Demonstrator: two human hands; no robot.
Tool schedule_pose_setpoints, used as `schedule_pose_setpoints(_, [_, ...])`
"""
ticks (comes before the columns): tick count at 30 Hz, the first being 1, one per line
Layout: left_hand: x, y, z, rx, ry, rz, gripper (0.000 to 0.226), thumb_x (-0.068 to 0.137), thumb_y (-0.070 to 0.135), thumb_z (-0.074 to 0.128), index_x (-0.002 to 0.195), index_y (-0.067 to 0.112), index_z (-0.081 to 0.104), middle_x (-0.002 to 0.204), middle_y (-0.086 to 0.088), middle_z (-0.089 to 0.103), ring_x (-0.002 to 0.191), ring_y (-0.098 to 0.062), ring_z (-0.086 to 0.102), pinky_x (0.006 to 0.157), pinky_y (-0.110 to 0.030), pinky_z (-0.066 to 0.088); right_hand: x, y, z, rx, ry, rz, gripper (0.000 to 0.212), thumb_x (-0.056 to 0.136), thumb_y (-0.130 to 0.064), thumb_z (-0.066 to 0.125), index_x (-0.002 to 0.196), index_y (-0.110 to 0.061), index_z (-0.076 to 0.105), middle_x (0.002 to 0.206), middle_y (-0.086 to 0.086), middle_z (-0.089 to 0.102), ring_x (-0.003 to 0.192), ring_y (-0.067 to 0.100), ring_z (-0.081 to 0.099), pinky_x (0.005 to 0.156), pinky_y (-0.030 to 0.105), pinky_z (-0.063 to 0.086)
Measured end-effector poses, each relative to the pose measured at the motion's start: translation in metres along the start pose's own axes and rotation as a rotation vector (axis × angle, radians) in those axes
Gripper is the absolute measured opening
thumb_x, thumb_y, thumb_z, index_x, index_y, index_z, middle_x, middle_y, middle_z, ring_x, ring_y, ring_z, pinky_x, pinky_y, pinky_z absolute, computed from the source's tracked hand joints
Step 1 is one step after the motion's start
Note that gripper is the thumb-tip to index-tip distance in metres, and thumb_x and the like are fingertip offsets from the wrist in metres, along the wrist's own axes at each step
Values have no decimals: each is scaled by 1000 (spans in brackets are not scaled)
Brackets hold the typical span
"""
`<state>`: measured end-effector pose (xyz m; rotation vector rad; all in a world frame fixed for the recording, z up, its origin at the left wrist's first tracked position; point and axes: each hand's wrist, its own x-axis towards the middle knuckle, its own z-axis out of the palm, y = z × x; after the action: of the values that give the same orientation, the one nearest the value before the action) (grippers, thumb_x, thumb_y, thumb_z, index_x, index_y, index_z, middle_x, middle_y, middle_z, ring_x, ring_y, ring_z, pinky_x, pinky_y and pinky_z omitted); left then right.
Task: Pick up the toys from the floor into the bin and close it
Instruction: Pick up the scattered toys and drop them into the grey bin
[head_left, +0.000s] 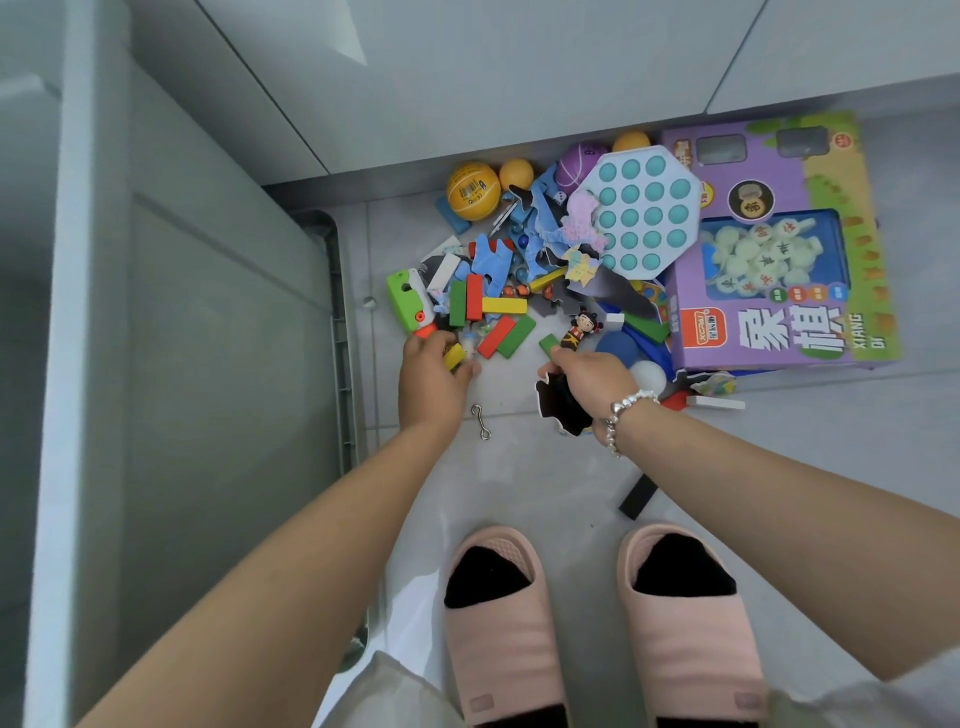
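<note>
Toys lie heaped on the grey tile floor: coloured wooden blocks (493, 312), blue puzzle pieces (493, 260), a teal pop-it board (641, 210), an orange ball (472, 191), a small doll figure (581, 328) and a purple chess box (779, 249). The grey bin (208, 322) stands at the left, its rim beside the pile. My left hand (434, 376) grips a yellow block (454, 356) at the pile's near edge. My right hand (592, 379) holds a dark puzzle piece (558, 405) while its fingers pinch a green block (548, 343).
A small metal hook (481, 422) lies on the floor between my hands. A black block (638, 497) rests near my right foot, a white block (716, 403) right of my wrist. My feet in pink slippers (506, 618) stand below. White cabinet fronts (467, 78) rise behind the pile.
</note>
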<state>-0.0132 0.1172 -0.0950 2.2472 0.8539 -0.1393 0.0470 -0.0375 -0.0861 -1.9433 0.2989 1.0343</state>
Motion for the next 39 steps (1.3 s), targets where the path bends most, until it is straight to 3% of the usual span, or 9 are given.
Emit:
schedule_pose_setpoints(9, [8, 9, 8, 73, 6, -10, 36, 83, 25, 69, 113, 11, 57, 120, -11, 47, 103, -28, 52, 80, -27, 38, -3, -9, 2, -23, 21, 24, 42, 98, -29, 38, 59, -16, 47, 80, 11, 54, 85, 25, 49, 80, 34, 41])
schedule_pose_setpoints(16, [10, 4, 9, 68, -45, 86, 29, 86, 16, 64, 111, 6, 53, 119, -14, 44, 102, -29, 48, 81, -27, 38, 0, -3, 0, 32, 31, 48, 37, 95, -29, 43, 61, -19, 51, 76, 5, 56, 81, 19, 50, 79, 30, 40])
schedule_pose_setpoints(21, [6, 3, 5, -16, -76, 62, 32, 88, 17, 63, 113, 7, 46, 110, -4, 38, 94, -17, 41, 78, -23, 35, 0, 1, -2, 86, 41, 47, 33, 94, -29, 45, 63, -20, 55, 73, 1, 56, 76, 18, 52, 70, 26, 42])
schedule_pose_setpoints(27, [3, 13, -6, -251, -173, -99, 31, 90, 28, 61, 111, 18, 40, 111, -6, 51, 94, -21, 51, 80, -30, 43, -2, -8, -2, 203, 70, 117, 33, 90, -29, 49, 61, -18, 61, 82, 2, 65, 90, 26, 61, 93, 40, 47])
schedule_pose_setpoints(29, [2, 28, -17, -331, -169, -137, 28, 91, 30, 59, 108, 21, 40, 105, -1, 51, 89, -17, 49, 76, -27, 40, -5, -14, -5, 167, 73, 75, 32, 91, -29, 48, 61, -21, 57, 77, -1, 61, 81, 20, 61, 83, 29, 50])
schedule_pose_setpoints(31, [0, 49, -35, -405, -154, -153, 27, 92, 34, 57, 109, 23, 40, 101, 2, 51, 84, -15, 48, 71, -26, 42, -14, -30, -10, 96, 52, 5, 33, 95, -30, 43, 63, -25, 50, 73, -2, 51, 63, 7, 47, 62, 13, 37])
schedule_pose_setpoints(33, [-4, 71, -60, -461, -120, -145, 25, 93, 36, 54, 111, 25, 40, 98, 4, 51, 83, -12, 49, 74, -27, 45, -22, -50, -13, 49, 66, -49, 35, 97, -31, 38, 63, -27, 44, 68, -5, 44, 58, 2, 37, 54, 13, 32])
schedule_pose_setpoints(36, [-22, 96, -103, -598, -22, -103, 25, 94, 35, 51, 114, 21, 43, 88, 6, 51, 74, -5, 51, 65, -20, 44, -42, -91, -7, 52, 51, -132, 33, 95, -33, 40, 62, -28, 44, 69, -3, 47, 66, 12, 44, 69, 18, 42])
schedule_pose_setpoints(39, [-53, 102, -145, -738, 77, -54, 28, 94, 34, 54, 115, 17, 47, 79, 8, 48, 63, -2, 48, 65, -21, 43, -64, -132, 10, 159, 35, -190, 27, 83, -40, 46, 64, -23, 52, 86, 8, 57, 85, 24, 53, 95, 46, 45])
